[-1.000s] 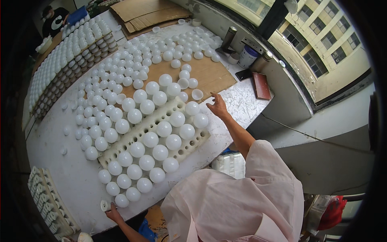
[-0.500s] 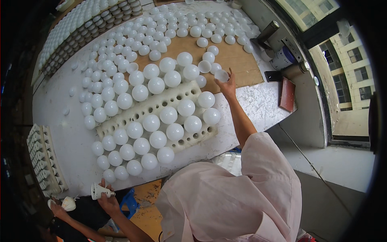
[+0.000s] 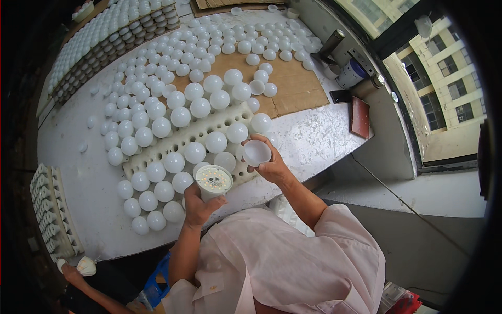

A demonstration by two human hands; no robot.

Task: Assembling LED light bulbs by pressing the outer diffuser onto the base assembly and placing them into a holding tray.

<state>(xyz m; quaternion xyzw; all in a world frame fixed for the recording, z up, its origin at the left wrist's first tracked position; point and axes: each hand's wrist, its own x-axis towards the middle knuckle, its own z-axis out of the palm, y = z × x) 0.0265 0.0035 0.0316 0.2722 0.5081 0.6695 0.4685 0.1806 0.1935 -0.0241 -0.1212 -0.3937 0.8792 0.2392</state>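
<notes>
My left hand (image 3: 197,208) holds a white bulb base (image 3: 212,181) upright; its open top shows a round board dotted with small lights. My right hand (image 3: 268,164) grips a white dome cover (image 3: 256,152), open side up, just right of the base and apart from it. Both hover over the near edge of a white perforated tray (image 3: 184,139) that carries finished white bulbs (image 3: 194,152).
Many loose white domes (image 3: 151,83) cover the grey table (image 3: 89,183) and a cardboard sheet (image 3: 293,86). Racks of bulb bases (image 3: 104,36) line the far left, another rack (image 3: 47,209) the near left. Cans (image 3: 349,73) stand at right. Another person's hand (image 3: 78,268) holds a bulb at lower left.
My right hand came back from the table with a dome cover. My left hand rose from below the table edge with a bulb base. The two now meet over the tray.
</notes>
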